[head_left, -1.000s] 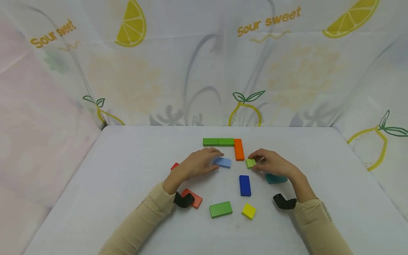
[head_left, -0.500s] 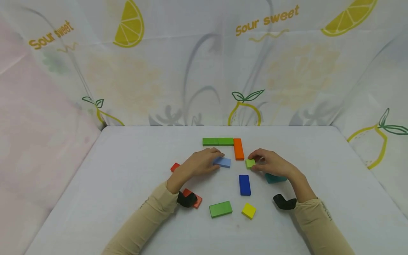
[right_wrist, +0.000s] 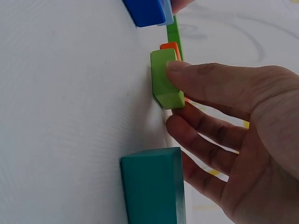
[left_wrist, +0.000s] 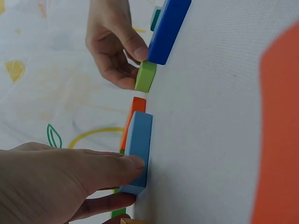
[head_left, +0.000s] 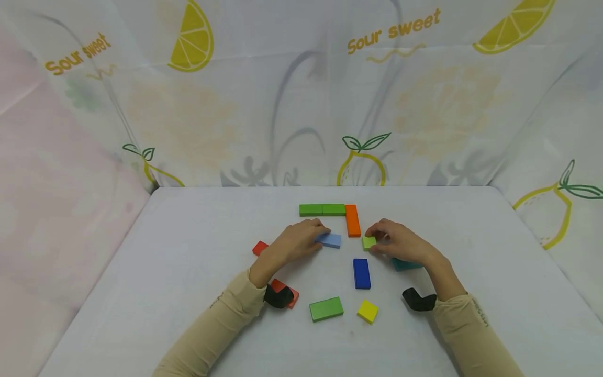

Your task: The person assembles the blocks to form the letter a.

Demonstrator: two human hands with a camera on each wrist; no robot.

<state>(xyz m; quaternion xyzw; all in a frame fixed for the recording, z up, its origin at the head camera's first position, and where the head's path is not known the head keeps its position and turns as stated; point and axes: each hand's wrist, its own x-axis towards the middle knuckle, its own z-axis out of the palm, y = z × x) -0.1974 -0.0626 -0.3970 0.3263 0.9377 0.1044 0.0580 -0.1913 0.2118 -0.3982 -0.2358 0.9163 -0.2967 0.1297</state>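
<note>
My left hand [head_left: 298, 242] holds the left end of a light blue block [head_left: 331, 241] lying on the table. In the left wrist view its thumb [left_wrist: 133, 165] lies against the block's near side, with other fingers partly hidden behind. To the right, my right hand [head_left: 400, 242] pinches a small light green block [head_left: 369, 243] between thumb and fingers, as the right wrist view shows. Between and beyond the two lies an orange block [head_left: 353, 221]. It touches the end of two green blocks [head_left: 322, 210] set in a row.
A dark blue block [head_left: 361, 274] lies between the forearms, with a green block [head_left: 326, 309] and a yellow block [head_left: 368, 311] nearer. Below my right hand is a teal block [head_left: 405, 264]. A red block [head_left: 259, 248] and a coral block [head_left: 278, 285] are partly covered by my left arm.
My right hand has shifted slightly left and nearer with the light green block. The left forearm has swung a little right, while the light blue block stays about where it was.
</note>
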